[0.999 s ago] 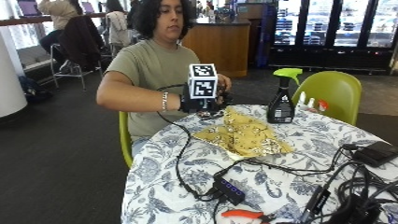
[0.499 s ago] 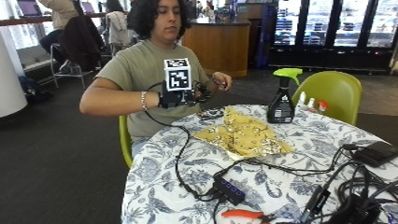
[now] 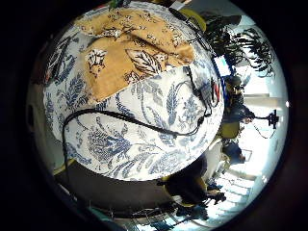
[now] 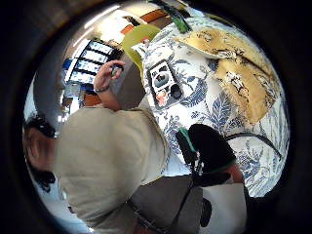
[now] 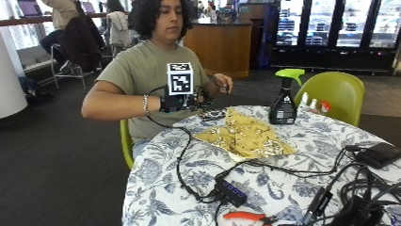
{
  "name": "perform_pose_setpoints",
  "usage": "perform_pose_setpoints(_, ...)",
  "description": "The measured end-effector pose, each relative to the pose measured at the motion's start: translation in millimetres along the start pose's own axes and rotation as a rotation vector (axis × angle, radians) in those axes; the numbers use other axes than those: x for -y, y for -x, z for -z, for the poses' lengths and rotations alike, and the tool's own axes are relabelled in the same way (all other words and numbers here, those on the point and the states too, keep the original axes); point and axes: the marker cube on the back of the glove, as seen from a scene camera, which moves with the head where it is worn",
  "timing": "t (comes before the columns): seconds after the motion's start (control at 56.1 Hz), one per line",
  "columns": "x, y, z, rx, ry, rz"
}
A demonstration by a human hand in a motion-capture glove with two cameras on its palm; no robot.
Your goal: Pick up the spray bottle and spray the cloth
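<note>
Outside view: spray bottle point(image 5: 284, 100) stands centre-right, well apart from gloved right hand point(image 5: 181, 102); finger state cannot be told.

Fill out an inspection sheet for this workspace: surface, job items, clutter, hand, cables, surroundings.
Surface: round table under a blue-and-white floral tablecloth.
Job items: spray bottle upright with green trigger, untouched, at the far edge; yellow patterned cloth lying crumpled mid-table.
Clutter: orange-handled pliers at the near edge; small white bottles beside the spray bottle.
Hand: gloved right hand raised over the table's edge, holding nothing; fingers not clearly seen.
Cables: black cable running from the glove to a hub; a tangle at the near right.
Surroundings: green chair, drinks fridges behind.
</note>
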Motion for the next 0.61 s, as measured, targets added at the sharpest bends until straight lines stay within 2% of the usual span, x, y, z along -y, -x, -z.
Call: perform_pose_setpoints(0.606, -4.4, 7.6, -3.3, -0.047, 0.002, -0.004)
